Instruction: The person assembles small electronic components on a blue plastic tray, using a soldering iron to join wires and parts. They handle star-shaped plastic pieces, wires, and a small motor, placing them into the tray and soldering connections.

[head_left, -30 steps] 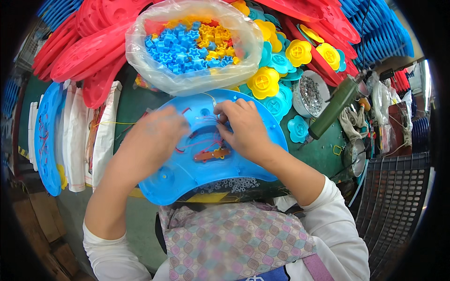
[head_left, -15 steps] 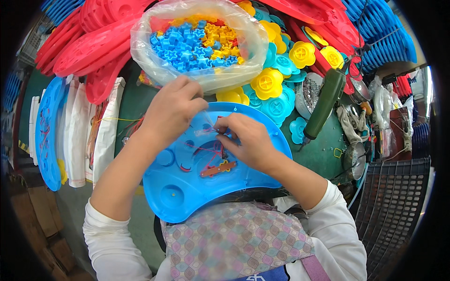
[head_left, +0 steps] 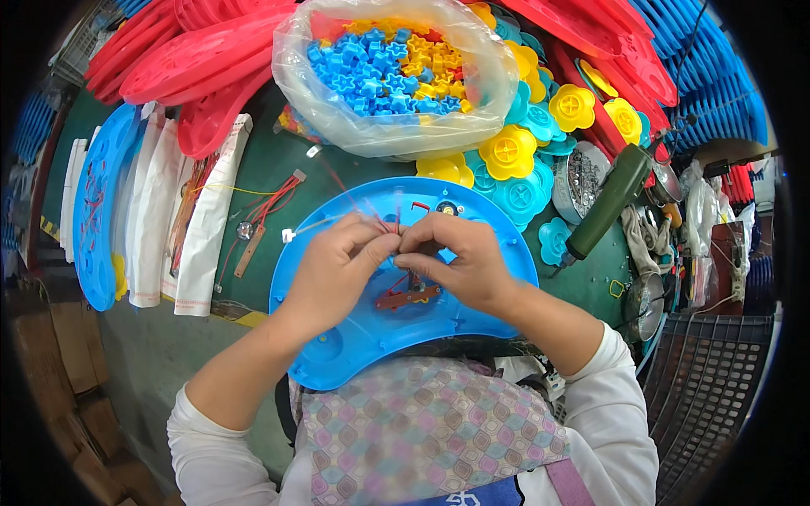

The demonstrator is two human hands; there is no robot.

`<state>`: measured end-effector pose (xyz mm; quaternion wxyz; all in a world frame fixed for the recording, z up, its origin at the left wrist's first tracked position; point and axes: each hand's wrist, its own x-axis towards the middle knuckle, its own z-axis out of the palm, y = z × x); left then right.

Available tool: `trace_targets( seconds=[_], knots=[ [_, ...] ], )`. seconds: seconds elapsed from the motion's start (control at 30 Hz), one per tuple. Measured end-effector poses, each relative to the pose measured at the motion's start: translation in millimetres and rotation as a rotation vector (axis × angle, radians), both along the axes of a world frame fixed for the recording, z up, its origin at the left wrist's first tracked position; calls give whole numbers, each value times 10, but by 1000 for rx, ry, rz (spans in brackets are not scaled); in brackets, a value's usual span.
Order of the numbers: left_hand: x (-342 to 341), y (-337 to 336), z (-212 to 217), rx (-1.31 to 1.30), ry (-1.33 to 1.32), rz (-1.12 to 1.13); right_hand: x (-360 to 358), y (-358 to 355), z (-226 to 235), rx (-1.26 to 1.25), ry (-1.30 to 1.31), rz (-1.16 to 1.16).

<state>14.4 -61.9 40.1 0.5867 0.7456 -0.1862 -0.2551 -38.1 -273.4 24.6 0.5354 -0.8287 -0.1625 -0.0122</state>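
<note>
Left hand (head_left: 337, 261) has come down from the shell's far rim — both hands are now meeting mid-shell, fingertips pinching thin red wires (head_left: 390, 221). Right hand (head_left: 460, 261) is pinching alongside. Blue curved plastic shell (head_left: 337, 337) is lying on the green bench (head_left: 261, 169) at the person's front, long axis left–right, concave edge toward the body. Bag of small plastic pieces (head_left: 396, 76) is sitting behind.

Glossy smooth plastic blue shell (head_left: 354, 337), clear crinkled plastic bag (head_left: 380, 135), matt green tabletop (head_left: 278, 160).
</note>
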Motion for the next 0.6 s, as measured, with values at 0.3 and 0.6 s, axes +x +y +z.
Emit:
trace_targets(
  seconds=[0.3, 0.6],
  knots=[
    [45, 87, 125, 72, 169, -173, 489, -85, 98, -606, -976, 156],
    [-169, 184, -120, 366, -798, 109, 187, 236, -48, 98, 15, -52]
  ],
)
